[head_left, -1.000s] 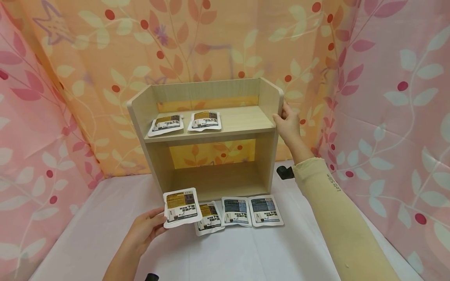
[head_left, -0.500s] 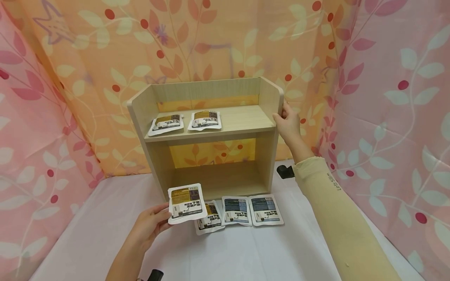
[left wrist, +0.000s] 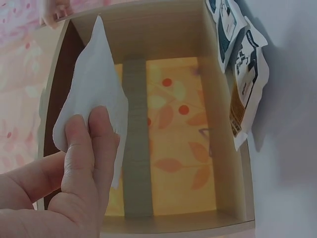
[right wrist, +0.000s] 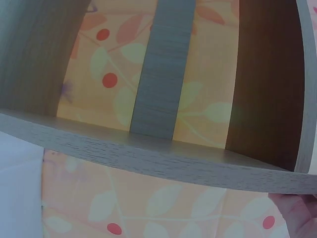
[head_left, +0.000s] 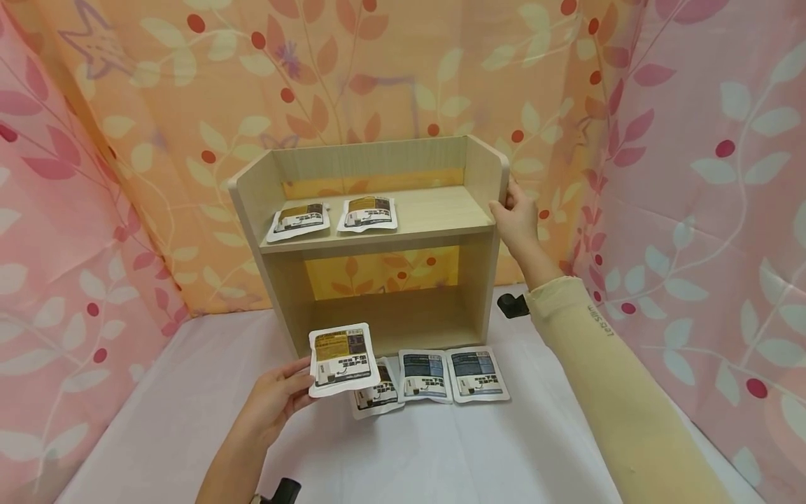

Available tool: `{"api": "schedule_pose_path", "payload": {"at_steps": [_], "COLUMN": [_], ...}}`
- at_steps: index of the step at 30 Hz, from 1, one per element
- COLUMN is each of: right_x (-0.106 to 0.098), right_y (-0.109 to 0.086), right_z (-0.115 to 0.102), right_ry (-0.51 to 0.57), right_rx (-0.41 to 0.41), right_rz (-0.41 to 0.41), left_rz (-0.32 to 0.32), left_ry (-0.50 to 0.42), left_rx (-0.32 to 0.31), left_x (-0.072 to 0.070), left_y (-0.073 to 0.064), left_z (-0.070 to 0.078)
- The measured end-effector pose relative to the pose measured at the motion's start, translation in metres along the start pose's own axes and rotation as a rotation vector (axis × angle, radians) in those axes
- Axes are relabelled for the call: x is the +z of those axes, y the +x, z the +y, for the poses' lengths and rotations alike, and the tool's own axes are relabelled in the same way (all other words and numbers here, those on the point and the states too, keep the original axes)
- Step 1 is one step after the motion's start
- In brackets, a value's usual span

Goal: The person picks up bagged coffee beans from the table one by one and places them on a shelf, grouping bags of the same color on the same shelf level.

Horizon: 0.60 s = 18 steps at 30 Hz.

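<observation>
My left hand (head_left: 271, 402) pinches a white pouch (head_left: 343, 360) with a brown label by its left edge, above the table before the shelf's lower opening. In the left wrist view, two fingers (left wrist: 79, 153) lie against the pouch's plain white back (left wrist: 94, 94). My right hand (head_left: 518, 218) grips the right side of a small wooden shelf (head_left: 434, 210); the right wrist view shows part of this hand (right wrist: 297, 213) beside the panel. On the upper board lie two brown-label pouches, one at the left (head_left: 299, 221) and another pouch (head_left: 368, 213) beside it.
Before the shelf, a brown-label pouch (head_left: 378, 400), partly hidden by the held one, lies beside two blue-label pouches (head_left: 425, 385) on the white tablecloth (head_left: 478, 455). A black object (head_left: 513, 306) is right of the shelf. Patterned curtains (head_left: 390, 70) surround the table.
My left hand has carried the brown-label pouch a little right and upward toward the shelf's lower opening. The right hand keeps its grip on the shelf's side.
</observation>
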State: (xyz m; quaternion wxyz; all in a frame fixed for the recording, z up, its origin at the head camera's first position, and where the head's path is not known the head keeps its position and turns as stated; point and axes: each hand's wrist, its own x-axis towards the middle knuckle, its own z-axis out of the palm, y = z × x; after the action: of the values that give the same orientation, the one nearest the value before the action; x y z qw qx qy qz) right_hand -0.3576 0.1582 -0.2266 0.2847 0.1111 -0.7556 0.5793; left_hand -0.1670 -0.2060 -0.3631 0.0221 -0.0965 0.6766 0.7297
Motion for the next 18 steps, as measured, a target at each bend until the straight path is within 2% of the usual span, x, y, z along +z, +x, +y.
{"api": "schedule_pose_path", "payload": {"at_steps": [5,10,18], "right_x": [-0.002,-0.005,-0.009], "right_y": [0.002,0.007,0.018], "right_z": [-0.004,-0.011,-0.021], "right_ry": [-0.027,-0.060,-0.093], "right_rx": [0.042,0.049,0.107], "right_rz": [-0.023,-0.061,-0.108], "left_rz": [0.003,-0.015,-0.069], "left_ry": [-0.005,-0.003,0.023], "left_rx": [0.009,0.020,0.066], "left_x": [0.004,0.009,0.015], "left_y": [0.000,0.000,-0.003], "left_z": [0.003,0.007,0.024]}}
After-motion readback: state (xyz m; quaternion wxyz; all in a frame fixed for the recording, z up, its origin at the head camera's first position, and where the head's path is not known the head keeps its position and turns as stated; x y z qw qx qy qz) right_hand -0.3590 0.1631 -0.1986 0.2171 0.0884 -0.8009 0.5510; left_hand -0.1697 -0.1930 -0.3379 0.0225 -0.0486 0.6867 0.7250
